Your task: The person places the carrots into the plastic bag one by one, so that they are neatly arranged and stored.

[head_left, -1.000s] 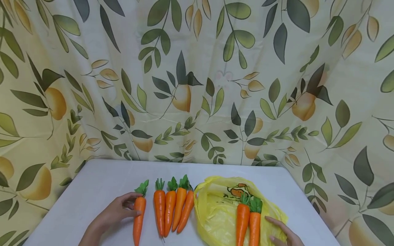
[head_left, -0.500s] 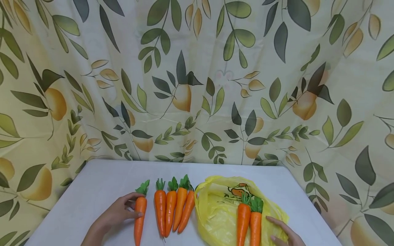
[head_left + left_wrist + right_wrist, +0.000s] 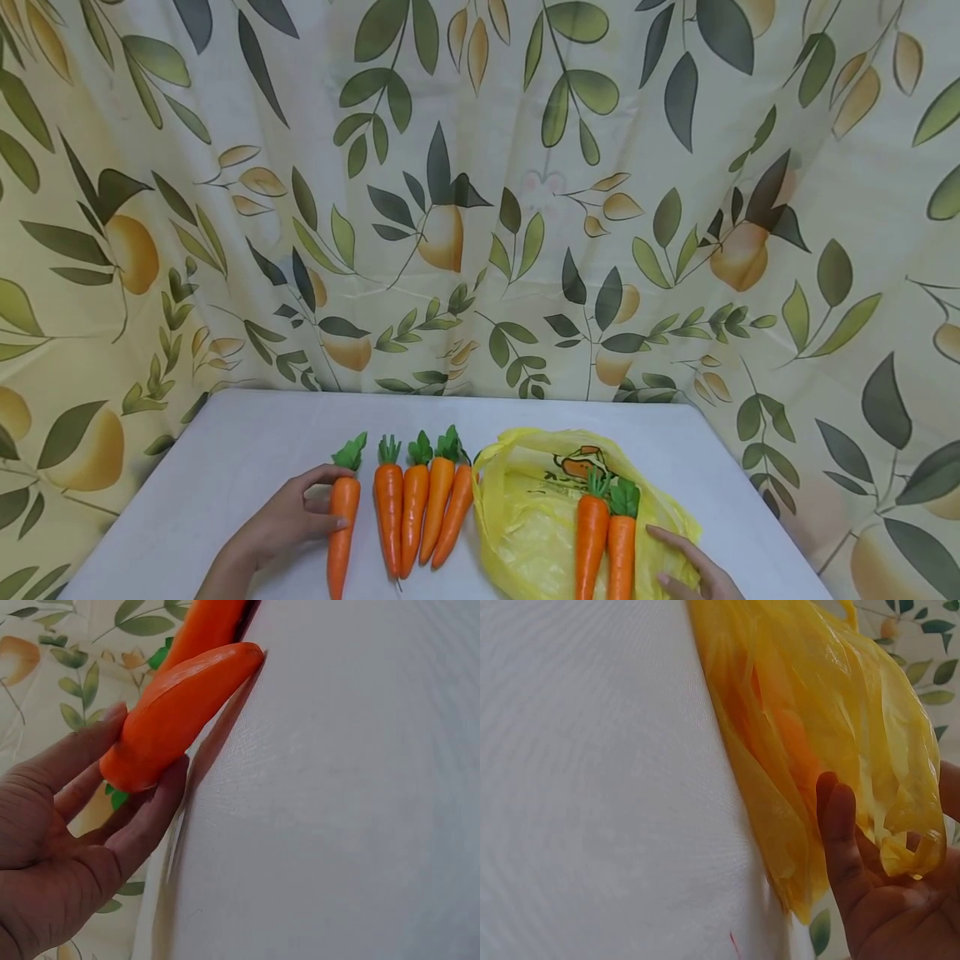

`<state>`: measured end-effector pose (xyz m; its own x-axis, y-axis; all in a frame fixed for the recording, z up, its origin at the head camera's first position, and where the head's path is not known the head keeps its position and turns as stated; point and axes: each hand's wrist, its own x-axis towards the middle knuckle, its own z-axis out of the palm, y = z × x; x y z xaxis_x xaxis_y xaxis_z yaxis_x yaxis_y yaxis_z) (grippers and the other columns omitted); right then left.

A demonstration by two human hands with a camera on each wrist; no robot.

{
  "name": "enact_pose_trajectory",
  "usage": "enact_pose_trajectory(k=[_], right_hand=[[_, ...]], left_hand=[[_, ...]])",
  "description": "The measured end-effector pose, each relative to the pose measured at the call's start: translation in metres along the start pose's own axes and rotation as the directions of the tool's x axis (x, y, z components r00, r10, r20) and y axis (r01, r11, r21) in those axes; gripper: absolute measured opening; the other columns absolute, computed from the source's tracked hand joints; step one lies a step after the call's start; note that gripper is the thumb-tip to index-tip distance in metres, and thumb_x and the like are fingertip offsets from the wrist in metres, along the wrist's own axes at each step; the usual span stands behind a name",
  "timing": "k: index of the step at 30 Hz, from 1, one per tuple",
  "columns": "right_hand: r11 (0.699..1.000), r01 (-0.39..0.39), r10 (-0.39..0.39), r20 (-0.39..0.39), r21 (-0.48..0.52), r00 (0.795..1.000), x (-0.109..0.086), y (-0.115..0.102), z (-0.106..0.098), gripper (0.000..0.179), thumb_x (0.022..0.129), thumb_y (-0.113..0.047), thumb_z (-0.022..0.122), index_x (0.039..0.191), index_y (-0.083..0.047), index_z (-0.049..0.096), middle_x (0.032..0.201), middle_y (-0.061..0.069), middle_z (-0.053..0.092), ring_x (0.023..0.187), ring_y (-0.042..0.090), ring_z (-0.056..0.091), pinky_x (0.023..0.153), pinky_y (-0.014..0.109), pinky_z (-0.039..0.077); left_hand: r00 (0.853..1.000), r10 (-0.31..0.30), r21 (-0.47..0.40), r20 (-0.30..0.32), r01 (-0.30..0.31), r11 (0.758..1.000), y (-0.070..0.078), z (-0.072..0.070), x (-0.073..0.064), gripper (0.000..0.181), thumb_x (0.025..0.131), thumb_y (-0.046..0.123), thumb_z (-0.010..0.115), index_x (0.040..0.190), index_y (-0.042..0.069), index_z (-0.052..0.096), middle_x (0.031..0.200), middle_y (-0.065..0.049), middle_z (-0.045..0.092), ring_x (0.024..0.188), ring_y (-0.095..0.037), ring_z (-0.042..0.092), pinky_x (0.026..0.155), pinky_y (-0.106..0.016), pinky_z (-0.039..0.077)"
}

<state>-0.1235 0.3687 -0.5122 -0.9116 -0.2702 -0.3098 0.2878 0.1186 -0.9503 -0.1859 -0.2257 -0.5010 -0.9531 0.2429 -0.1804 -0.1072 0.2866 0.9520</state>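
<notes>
My left hand point(image 3: 296, 517) holds an orange carrot point(image 3: 343, 529) with green leaves between thumb and fingers. In the left wrist view that carrot point(image 3: 172, 712) slants over the white tabletop, its tip near the surface. Right of it, several carrots point(image 3: 415, 517) lie side by side in a row. A yellow plastic bag point(image 3: 517, 508) lies spread with its mouth towards me, and two carrots point(image 3: 606, 542) rest in it. My right hand point(image 3: 697, 571) holds the bag's right edge. In the right wrist view the film of the bag point(image 3: 885, 750) passes between the fingers point(image 3: 842, 840) and thumb.
The white table point(image 3: 262, 425) has rounded far corners. Behind it and at both sides hangs a curtain point(image 3: 480, 250) printed with leaves and fruit. The bag's left edge lies close to the rightmost carrot of the row.
The carrot in my left hand has shifted slightly up and to the right, its leaves leaning more to the right. My right hand, the bag and the other carrots stay put.
</notes>
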Motion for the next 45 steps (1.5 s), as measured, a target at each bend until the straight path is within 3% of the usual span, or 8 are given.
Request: enact_pose_trajectory(k=[5, 13, 20, 28, 34, 39, 45], right_hand=[[1.000, 0.001, -0.001, 0.030, 0.017, 1.000, 0.000, -0.001, -0.001, 0.037, 0.103, -0.023, 0.064, 0.119, -0.055, 0.057, 0.130, 0.009, 0.059, 0.107, 0.033, 0.067, 0.087, 0.047, 0.058], [1.000, -0.015, 0.015, -0.001, 0.005, 1.000, -0.002, 0.000, 0.000, 0.036, 0.101, -0.024, 0.067, 0.125, -0.049, 0.056, 0.132, 0.011, 0.058, 0.106, 0.033, 0.066, 0.086, 0.047, 0.058], [1.000, 0.000, 0.000, -0.019, -0.019, 1.000, -0.001, 0.002, 0.002, 0.037, 0.101, -0.023, 0.067, 0.123, -0.050, 0.057, 0.134, 0.013, 0.056, 0.107, 0.031, 0.066, 0.086, 0.045, 0.058], [1.000, 0.005, -0.006, 0.026, 0.018, 1.000, -0.002, 0.000, 0.000, 0.037, 0.103, -0.022, 0.064, 0.123, -0.052, 0.056, 0.134, 0.009, 0.057, 0.109, 0.032, 0.066, 0.088, 0.047, 0.058], [1.000, 0.011, -0.011, 0.006, -0.016, 1.000, -0.003, -0.002, 0.000, 0.037, 0.103, -0.022, 0.065, 0.127, -0.048, 0.056, 0.134, 0.010, 0.057, 0.108, 0.032, 0.066, 0.087, 0.045, 0.058], [1.000, 0.030, -0.029, 0.026, -0.007, 0.999, -0.002, -0.002, 0.000, 0.038, 0.104, -0.021, 0.063, 0.124, -0.052, 0.057, 0.135, 0.010, 0.057, 0.109, 0.031, 0.066, 0.088, 0.045, 0.058], [0.999, 0.037, -0.037, 0.023, -0.009, 0.999, -0.001, -0.001, 0.001, 0.037, 0.104, -0.021, 0.064, 0.123, -0.052, 0.057, 0.136, 0.010, 0.057, 0.109, 0.030, 0.066, 0.088, 0.045, 0.058]], left_hand=[[1.000, 0.011, -0.043, 0.021, -0.010, 0.999, 0.002, 0.002, 0.000, 0.066, 0.081, 0.007, 0.088, 0.140, 0.005, 0.058, 0.137, -0.019, 0.058, 0.107, -0.032, 0.067, 0.083, -0.045, 0.058], [0.999, -0.026, -0.113, 0.036, 0.030, 0.993, 0.004, 0.009, 0.004, 0.070, 0.084, 0.011, 0.087, 0.145, 0.005, 0.053, 0.141, -0.021, 0.050, 0.105, -0.032, 0.067, 0.082, -0.046, 0.059], [0.998, 0.026, -0.156, 0.063, -0.016, 0.988, 0.013, 0.012, 0.005, 0.069, 0.087, 0.013, 0.085, 0.146, 0.004, 0.052, 0.148, -0.022, 0.043, 0.112, -0.032, 0.066, 0.086, -0.045, 0.057], [1.000, 0.021, -0.076, 0.018, -0.020, 0.997, 0.030, 0.023, 0.007, 0.069, 0.086, 0.017, 0.086, 0.145, 0.008, 0.054, 0.148, -0.018, 0.044, 0.105, -0.029, 0.067, 0.085, -0.043, 0.056], [1.000, 0.025, -0.024, -0.009, -0.025, 0.999, 0.048, 0.030, 0.009, 0.064, 0.085, 0.021, 0.087, 0.143, 0.013, 0.058, 0.148, -0.014, 0.047, 0.104, -0.027, 0.066, 0.087, -0.044, 0.055], [0.997, 0.070, -0.008, -0.014, -0.070, 0.998, 0.060, 0.037, 0.010, 0.060, 0.086, 0.019, 0.086, 0.140, 0.016, 0.060, 0.147, -0.012, 0.049, 0.106, -0.027, 0.064, 0.086, -0.043, 0.056], [0.990, 0.139, -0.051, -0.008, -0.139, 0.989, 0.076, 0.044, 0.010, 0.059, 0.086, 0.017, 0.086, 0.139, 0.017, 0.061, 0.146, -0.011, 0.050, 0.110, -0.029, 0.062, 0.086, -0.041, 0.055]])
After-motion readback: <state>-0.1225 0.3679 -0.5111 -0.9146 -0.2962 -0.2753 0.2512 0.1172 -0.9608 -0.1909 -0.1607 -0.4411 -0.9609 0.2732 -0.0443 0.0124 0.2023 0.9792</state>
